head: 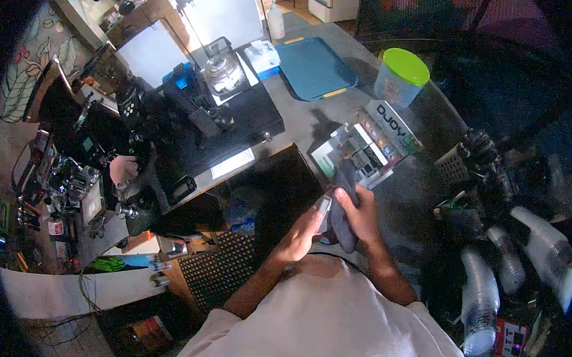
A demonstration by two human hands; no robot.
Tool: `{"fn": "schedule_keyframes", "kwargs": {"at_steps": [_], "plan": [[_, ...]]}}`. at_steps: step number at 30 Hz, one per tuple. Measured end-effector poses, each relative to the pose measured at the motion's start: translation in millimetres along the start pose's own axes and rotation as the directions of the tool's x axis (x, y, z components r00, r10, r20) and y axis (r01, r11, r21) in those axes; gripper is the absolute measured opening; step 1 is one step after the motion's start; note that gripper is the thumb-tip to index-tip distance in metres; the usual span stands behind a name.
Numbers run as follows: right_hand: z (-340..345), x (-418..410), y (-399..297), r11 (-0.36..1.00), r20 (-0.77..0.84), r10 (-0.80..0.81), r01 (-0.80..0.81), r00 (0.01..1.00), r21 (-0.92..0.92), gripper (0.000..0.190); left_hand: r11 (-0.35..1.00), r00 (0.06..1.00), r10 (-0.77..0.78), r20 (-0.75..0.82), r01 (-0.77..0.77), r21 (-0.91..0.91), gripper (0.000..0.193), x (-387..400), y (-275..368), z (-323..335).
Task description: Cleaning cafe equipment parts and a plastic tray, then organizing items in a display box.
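My left hand [301,234] holds a small pale box [325,210], upright on its edge against the fingers. In my right hand [363,215] is a dark grey cloth [343,224], its thumb pressed on top and its lower end hanging beside the box. Both hands are close together in front of my chest, at the edge of the grey counter [401,204]. Just beyond them stands a white cardboard display box [327,155] with printed lettering and several small packs [368,167] in its compartments. The cloth's upper end overlaps the display's near side.
A blue tray [316,69] and a clear tub with a green lid [402,78] stand farther back. Left are a black machine [250,111] with a glass jar [222,73] on top, and a cluttered counter. Stacked plastic cups [480,295] lie on the right.
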State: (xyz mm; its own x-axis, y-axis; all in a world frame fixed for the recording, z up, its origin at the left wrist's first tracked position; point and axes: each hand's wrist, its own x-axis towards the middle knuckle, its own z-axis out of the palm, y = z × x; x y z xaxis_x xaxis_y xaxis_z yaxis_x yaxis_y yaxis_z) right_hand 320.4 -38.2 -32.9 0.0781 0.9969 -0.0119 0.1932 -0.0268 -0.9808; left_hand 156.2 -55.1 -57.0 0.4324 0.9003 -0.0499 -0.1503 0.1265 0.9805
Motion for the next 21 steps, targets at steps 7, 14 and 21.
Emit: {"fn": "schedule_keyframes", "kwargs": {"at_steps": [7, 14, 21], "plan": [[-16.8, -11.4, 45.5, 0.995, 0.078, -0.085, 0.080, 0.993, 0.063, 0.060, 0.830, 0.946, 0.286, 0.154, -0.325, 0.454, 0.065, 18.7, 5.9, 0.1], [-23.8, -15.9, 45.2, 0.928, -0.176, 0.159, -0.087, 0.971, 0.361, 0.020, 0.799, 0.920, 0.327, 0.216, -0.391, 0.457, 0.069, 36.4, 14.1, 9.7], [-43.5, -32.7, 46.7, 0.978, -0.027, 0.086, -0.080, 0.996, 0.193, 0.056, 0.973, 0.933, 0.227, 0.278, -0.228, -0.029, 0.072, 42.0, 5.2, 10.5]]}}
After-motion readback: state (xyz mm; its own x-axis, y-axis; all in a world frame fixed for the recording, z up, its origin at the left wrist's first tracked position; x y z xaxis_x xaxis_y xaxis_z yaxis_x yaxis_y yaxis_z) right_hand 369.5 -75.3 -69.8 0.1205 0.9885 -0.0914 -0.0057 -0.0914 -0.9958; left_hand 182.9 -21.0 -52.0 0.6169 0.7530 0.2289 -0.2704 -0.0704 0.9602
